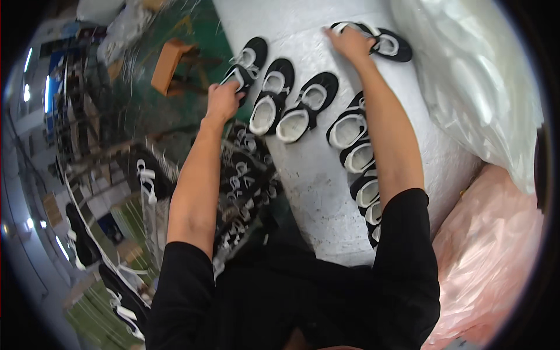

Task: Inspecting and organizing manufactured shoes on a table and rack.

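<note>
My left hand [223, 101] is closed on the heel end of a black shoe with a white lining [249, 58], held at the left edge of the white work surface, toe pointing away. At the far side, my right hand [352, 44] grips the heel part of another black shoe [394, 45], which lies sideways with its toe to the right. Between the hands stand two more black shoes, one on the left [274, 93] and one on the right [309, 105], openings up. Under my right forearm runs a row of several shoes [348, 131], partly hidden by the arm.
The white surface [303, 192] reaches toward my body. Large clear plastic bags [478, 76] and a pink bag [490, 245] crowd its right side. On the left are a rack of many shoes [242, 175], an orange-brown stool [172, 64] on the green floor, and shelving.
</note>
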Demonstrator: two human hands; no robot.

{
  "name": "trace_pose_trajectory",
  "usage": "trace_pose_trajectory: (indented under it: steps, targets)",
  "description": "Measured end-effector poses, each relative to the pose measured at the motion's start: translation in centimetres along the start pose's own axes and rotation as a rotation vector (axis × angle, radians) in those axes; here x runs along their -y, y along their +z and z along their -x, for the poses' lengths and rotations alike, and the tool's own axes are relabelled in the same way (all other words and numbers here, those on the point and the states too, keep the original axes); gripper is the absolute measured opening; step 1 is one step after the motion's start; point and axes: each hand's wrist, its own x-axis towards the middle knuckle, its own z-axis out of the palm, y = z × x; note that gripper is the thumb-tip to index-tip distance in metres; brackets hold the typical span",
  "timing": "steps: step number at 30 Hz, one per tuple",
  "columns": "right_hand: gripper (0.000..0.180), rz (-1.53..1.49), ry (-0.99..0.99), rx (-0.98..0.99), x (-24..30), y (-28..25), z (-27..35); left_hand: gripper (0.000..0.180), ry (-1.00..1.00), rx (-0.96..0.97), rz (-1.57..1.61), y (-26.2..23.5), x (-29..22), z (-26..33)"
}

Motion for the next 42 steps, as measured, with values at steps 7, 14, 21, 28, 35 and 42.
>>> trace_pose_trajectory:
  steps: [7, 14, 21, 28, 35, 42]
  targets:
    - [0.040, 0.209, -0.176, 0.113, 1.9, -3.3, 6.4, 0.047, -0.331, -0.172, 0.500, 1.2, -7.5, 1.9]
    - [0.050, -0.225, -0.587, -0.379, 2.3, -7.7, 28.0, 0.067, -0.237, 0.017, 0.010, 1.6, -12.9, 6.9]
    - [0.047, -0.201, -0.563, -0.199, 3.5, -5.4, 33.7, 0.051, -0.294, -0.042, 0.008, 3.0, -8.7, 1.5]
    - [0.031, -0.007, -0.290, -0.057, 4.6, 3.7, 17.7, 0.052, -0.201, -0.014, 0.175, 0.7, -6.4, -3.1]
    - [0.053, 0.280, -0.455, -0.310, 1.8, 4.8, 21.1, 0.036, 0.051, -0.561, 0.789, 6.5, -16.0, 18.5]
    - [0.067, -0.611, -1.053, 0.185, 16.8, 4.4, 43.4, 0.023, -0.168, 0.394, 1.015, 7.8, -10.7, 47.0]
